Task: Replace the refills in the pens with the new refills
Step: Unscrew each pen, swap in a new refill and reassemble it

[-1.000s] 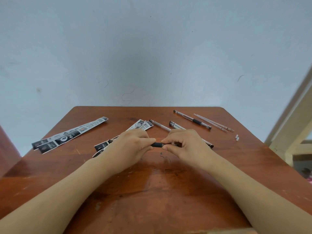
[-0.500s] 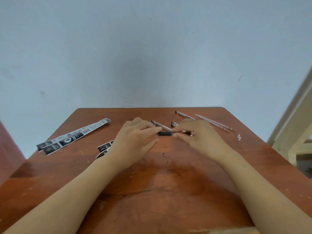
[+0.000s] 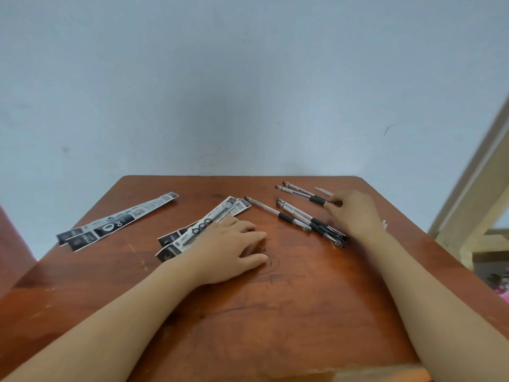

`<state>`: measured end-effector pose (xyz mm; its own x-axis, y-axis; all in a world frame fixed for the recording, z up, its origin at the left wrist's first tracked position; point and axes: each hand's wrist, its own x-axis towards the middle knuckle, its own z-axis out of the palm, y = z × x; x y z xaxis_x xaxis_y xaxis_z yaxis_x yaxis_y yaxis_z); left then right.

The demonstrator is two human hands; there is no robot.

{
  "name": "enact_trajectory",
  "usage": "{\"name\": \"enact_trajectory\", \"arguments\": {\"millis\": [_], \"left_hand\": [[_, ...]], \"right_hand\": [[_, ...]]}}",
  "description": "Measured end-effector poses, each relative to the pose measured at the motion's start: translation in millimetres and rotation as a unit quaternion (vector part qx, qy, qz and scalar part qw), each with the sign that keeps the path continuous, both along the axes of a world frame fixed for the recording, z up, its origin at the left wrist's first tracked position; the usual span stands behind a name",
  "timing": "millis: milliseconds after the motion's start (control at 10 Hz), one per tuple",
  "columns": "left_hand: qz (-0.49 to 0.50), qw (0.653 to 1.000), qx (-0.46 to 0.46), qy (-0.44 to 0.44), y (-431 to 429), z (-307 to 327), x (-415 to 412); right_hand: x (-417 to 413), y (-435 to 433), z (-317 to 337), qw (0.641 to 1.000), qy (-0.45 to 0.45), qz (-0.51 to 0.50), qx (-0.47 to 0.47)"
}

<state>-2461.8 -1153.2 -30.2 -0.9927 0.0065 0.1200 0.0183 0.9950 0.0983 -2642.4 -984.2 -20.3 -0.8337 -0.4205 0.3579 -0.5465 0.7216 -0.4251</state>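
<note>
The step in hand looks like choosing the next pen to work on. The right hand (image 3: 355, 216) reaches to the upper right of the frame. Its fingertips (image 3: 330, 204) are bunched at the black-gripped end of a clear plastic pen with a dark cap (image 3: 303, 193), one of a pair lying there. Blur hides whether the fingers already pinch it or only touch it.

The left hand (image 3: 234, 249) lies palm down in the middle of the reddish-brown wooden bench (image 3: 275, 312), fingers loosely spread and holding nothing. Its wrist rests over the near ends of the black-and-white refill packets (image 3: 209, 224). Two more long printed packets (image 3: 118, 220) lie at the left. Right of centre a cluster of clear pens with black grips (image 3: 311, 221) lies diagonally, with a single pen (image 3: 275, 213) just beside it. Thin pale loose refills (image 3: 324, 191) show above the right fingertips.

The next move probably calls for a firm pinch on the pen and carrying it to the centre. The left hand would then steady the barrel so the tip section can be unscrewed, and a new refill would have to be drawn from a packet.
</note>
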Motion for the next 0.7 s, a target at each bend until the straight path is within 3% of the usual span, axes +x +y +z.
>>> {"name": "enact_trajectory", "arguments": {"millis": [500,700], "left_hand": [[0.011,1.0,-0.007,-0.026,3,3,0],[0.012,0.999,-0.009,-0.035,3,3,0]], "right_hand": [[-3,-6,-3,0.996,-0.016,-0.022,0.082],[4,-1,7,1.0,-0.011,-0.008,0.026]]}}
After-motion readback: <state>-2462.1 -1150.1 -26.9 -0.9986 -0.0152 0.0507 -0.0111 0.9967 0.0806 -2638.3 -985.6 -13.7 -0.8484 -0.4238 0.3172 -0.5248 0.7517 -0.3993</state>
